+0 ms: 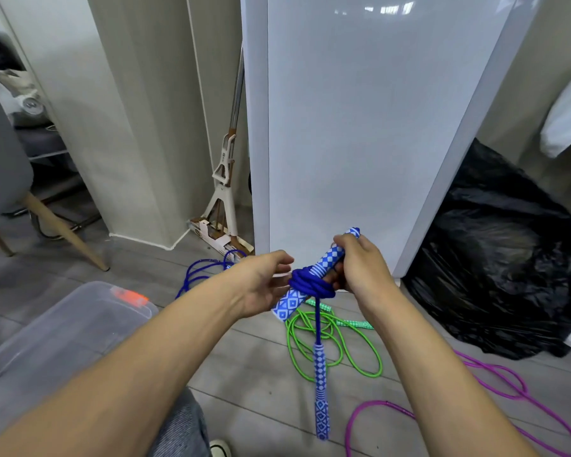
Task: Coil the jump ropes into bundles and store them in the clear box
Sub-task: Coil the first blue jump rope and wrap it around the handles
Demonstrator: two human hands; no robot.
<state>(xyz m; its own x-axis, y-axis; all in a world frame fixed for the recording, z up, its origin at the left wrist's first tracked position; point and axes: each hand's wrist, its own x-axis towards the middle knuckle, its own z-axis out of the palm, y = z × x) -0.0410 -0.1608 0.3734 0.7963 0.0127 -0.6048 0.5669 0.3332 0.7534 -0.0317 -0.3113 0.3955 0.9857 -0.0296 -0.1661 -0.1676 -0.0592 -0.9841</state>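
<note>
My right hand (pixel 360 265) grips a blue-and-white patterned jump rope handle (pixel 327 262), held slanted in the air. Blue cord (pixel 310 283) is wound around that handle in a thick knot of turns. My left hand (pixel 264 282) is beside the wound cord, fingers loosely curled near it; whether it pinches the cord is unclear. The rope's second handle (pixel 321 390) dangles straight down on a short length of cord. The clear box (pixel 63 331) with an orange latch sits at lower left. A green rope (pixel 337 344) lies loose on the floor, and a purple rope (pixel 495 390) at lower right.
Another blue rope (pixel 201 272) lies on the floor behind my left arm. A mop (pixel 225 179) leans beside a white cabinet (pixel 360 127). A black plastic bag (pixel 501 258) sits at right. A grey chair with wooden legs (pixel 63 232) stands at left.
</note>
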